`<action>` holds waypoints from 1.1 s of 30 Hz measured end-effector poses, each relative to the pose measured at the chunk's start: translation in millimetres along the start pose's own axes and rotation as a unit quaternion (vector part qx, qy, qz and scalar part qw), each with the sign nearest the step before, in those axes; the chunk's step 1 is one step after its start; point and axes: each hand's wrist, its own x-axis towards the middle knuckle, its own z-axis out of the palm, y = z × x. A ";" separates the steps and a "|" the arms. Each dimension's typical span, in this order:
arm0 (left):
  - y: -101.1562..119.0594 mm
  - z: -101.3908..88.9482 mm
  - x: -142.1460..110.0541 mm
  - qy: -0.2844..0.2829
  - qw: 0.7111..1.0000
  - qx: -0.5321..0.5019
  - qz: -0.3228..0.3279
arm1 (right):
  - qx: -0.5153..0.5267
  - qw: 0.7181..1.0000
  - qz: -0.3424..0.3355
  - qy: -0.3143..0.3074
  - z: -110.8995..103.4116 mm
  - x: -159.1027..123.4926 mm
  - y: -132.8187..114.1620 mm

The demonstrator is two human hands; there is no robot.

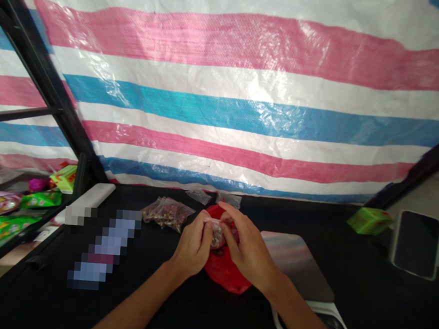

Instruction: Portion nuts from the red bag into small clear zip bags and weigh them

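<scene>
Between my two hands is a small clear zip bag (217, 238) with small pieces inside, pinched along its top edge. My left hand (196, 243) grips one side of that edge with thumb and fingers closed. On the other side, my right hand (247, 244) pinches it the same way. Beneath the hands a red plastic bag (230, 273) lies on the black table, partly hidden by them. To the left rests a group of filled clear bags (168, 213) with brownish pieces. Flat clear bags (199, 196) lie behind the hands.
At right are a kitchen scale (298, 265) with a metal plate, a green box (369, 221) and a phone-like device (415, 243). A white bar-shaped object (89, 203) and a blurred-out item (104, 251) lie left. Colourful packets (8, 227) sit on a side shelf. Striped sheeting (246, 101) hangs behind.
</scene>
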 end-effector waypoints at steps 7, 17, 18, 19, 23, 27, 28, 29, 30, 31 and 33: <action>1.9 -1.5 -0.1 0.007 1.000 -0.013 0.006 | -0.008 1.000 -0.018 -0.004 -6.2 1.3 -7.4; 4.0 2.3 -1.4 -0.009 1.000 -0.018 0.002 | 0.033 0.998 -0.014 0.042 -4.6 -0.4 -4.1; 4.2 2.4 -1.4 -0.011 1.000 -0.019 0.000 | 0.039 0.998 -0.012 0.044 -4.6 -0.4 -3.8; 4.6 2.4 -1.4 -0.011 1.000 -0.021 -0.003 | 0.042 0.998 -0.009 0.042 -4.8 -0.3 -3.5; 6.7 1.1 -0.4 -0.017 0.999 -0.025 -0.008 | 0.032 0.999 -0.001 0.018 -6.0 0.9 -2.7; 9.6 0.1 1.5 -0.033 0.999 -0.029 -0.016 | 0.023 0.999 -0.008 0.021 -3.8 0.2 -2.4; 10.2 0.2 1.9 -0.033 0.999 -0.030 -0.018 | 0.023 0.999 -0.007 0.029 -2.9 -0.3 -2.4; 10.5 0.4 2.4 -0.029 0.999 -0.030 -0.018 | 0.023 0.999 -0.004 0.036 -2.0 -0.8 -2.6; 10.8 0.7 2.8 -0.024 0.999 -0.031 -0.016 | 0.022 0.999 -0.001 0.041 -1.4 -1.2 -2.8; 10.9 1.0 3.2 -0.017 0.999 -0.031 -0.013 | 0.018 0.999 0.000 0.043 -1.1 -1.5 -3.1; 11.2 1.2 3.9 0.000 0.999 -0.034 -0.005 | 0.003 0.999 0.001 0.033 -1.6 -1.5 -3.8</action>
